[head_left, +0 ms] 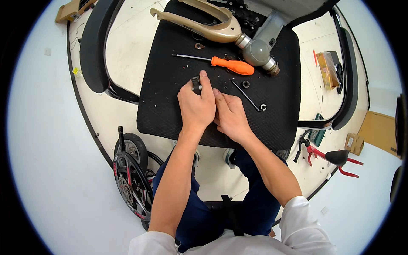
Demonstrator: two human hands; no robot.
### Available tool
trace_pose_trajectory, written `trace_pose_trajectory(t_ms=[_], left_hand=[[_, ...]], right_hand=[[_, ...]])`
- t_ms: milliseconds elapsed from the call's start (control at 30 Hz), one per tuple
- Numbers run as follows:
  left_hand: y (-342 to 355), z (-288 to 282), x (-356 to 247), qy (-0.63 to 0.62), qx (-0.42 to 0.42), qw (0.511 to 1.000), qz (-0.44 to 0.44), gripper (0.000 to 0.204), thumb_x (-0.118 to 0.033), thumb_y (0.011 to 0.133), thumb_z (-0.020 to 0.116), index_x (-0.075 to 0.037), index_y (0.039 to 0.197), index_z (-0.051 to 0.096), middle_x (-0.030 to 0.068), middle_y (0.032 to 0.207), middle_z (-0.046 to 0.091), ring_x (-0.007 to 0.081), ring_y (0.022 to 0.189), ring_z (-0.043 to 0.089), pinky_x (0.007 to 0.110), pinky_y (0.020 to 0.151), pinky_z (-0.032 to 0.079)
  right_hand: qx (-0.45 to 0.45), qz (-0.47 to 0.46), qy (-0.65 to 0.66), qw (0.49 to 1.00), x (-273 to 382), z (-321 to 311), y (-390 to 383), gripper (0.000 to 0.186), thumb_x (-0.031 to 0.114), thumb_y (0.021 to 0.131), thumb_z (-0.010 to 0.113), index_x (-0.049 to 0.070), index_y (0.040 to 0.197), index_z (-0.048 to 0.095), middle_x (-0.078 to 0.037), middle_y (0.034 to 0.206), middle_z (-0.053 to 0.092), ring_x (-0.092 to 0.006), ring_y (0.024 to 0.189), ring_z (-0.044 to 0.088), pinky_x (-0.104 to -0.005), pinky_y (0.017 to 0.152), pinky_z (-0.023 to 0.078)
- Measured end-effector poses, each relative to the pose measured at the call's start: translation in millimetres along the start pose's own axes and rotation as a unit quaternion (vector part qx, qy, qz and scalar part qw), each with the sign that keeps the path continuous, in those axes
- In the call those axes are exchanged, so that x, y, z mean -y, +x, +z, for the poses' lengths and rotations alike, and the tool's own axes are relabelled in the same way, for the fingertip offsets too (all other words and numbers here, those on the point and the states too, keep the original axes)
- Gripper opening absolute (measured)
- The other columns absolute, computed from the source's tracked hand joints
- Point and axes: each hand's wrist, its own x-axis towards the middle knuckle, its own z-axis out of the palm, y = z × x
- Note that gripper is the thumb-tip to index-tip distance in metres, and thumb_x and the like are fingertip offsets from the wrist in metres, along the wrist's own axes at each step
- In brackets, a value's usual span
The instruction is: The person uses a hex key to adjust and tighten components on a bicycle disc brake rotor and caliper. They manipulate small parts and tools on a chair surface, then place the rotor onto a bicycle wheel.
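Over the black chair seat (163,102), my left hand (196,104) is closed around a small black part (196,83), perhaps a clamp, with a silvery piece beside it. My right hand (233,115) touches its right side. The right fingers are curled, and whatever they may hold is hidden. Just beyond my hands lies an orange-handled screwdriver (233,66). To the right are an L-shaped hex key (245,95), a small dark ring (245,84) and a small nut (263,107). Farther back rests a beige bicycle fork (219,33) joined to a grey frame piece (256,52).
Armrests flank the seat, one on the left (94,46) and one on the right (349,80). Bicycle wheels (131,170) stand at the lower left. A red bicycle frame (318,154) with a black saddle (337,157) and a cardboard box (355,143) are at the right.
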Motion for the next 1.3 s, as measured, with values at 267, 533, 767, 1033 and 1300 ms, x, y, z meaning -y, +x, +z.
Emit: trace_pose_trajectory(t_ms=[267, 533, 767, 1033, 1300], left_hand=[[3, -2, 5, 0.006, 0.030, 0.999, 0.028, 0.050, -0.031, 0.103, 0.050, 0.005, 0.069, 0.058, 0.0059, 0.056, 0.055, 0.0112, 0.054, 0.051, 0.032, 0.053, 0.041], [3, -2, 3, -0.004, 0.036, 0.999, -0.004, 0.048, -0.032, 0.102, 0.053, 0.003, 0.069, 0.059, 0.0034, 0.057, 0.055, 0.0094, 0.054, 0.051, 0.030, 0.052, 0.041], [7, 3, -5, 0.009, 0.017, 1.000, 0.022, 0.044, -0.030, 0.099, 0.058, 0.004, 0.073, 0.062, 0.0157, 0.061, 0.062, 0.0231, 0.058, 0.065, 0.038, 0.059, 0.049], [8, -9, -10, -0.047, 0.003, 0.999, 0.009, 0.040, -0.035, 0.096, 0.064, 0.001, 0.080, 0.061, 0.0052, 0.059, 0.059, 0.0147, 0.055, 0.058, 0.032, 0.054, 0.047], [16, -33, -24, -0.447, 0.241, 0.838, -0.202, 0.077, -0.065, 0.100, 0.022, 0.001, 0.093, 0.061, 0.0125, 0.064, 0.059, 0.0204, 0.055, 0.053, 0.032, 0.049, 0.040]], right_hand=[[-0.016, -0.051, -0.010, 0.999, -8, 1, 1, 0.047, 0.028, 0.107, 0.045, -0.003, 0.076, 0.059, -0.004, 0.056, 0.052, -0.0105, 0.051, 0.048, -0.0307, 0.049, 0.040], [-0.024, -0.069, 0.020, 0.997, -16, 4, 3, 0.045, 0.027, 0.107, 0.045, -0.003, 0.076, 0.059, -0.003, 0.056, 0.053, -0.0092, 0.050, 0.048, -0.0294, 0.045, 0.039], [0.042, 0.084, 0.149, 0.984, 11, -8, 4, 0.039, 0.034, 0.107, 0.046, 0.007, 0.080, 0.052, 0.005, 0.056, 0.034, -0.0063, 0.043, 0.033, -0.0251, 0.038, 0.026], [0.122, 0.157, 0.306, 0.931, 29, -25, -1, 0.047, 0.041, 0.106, 0.046, 0.018, 0.068, 0.030, 0.008, 0.057, 0.018, -0.0060, 0.044, 0.016, -0.0251, 0.040, 0.012], [0.100, 0.101, 0.291, 0.946, 35, -44, 0, 0.049, 0.040, 0.107, 0.046, 0.017, 0.068, 0.027, 0.007, 0.056, 0.018, -0.0064, 0.044, 0.016, -0.0256, 0.041, 0.013]])
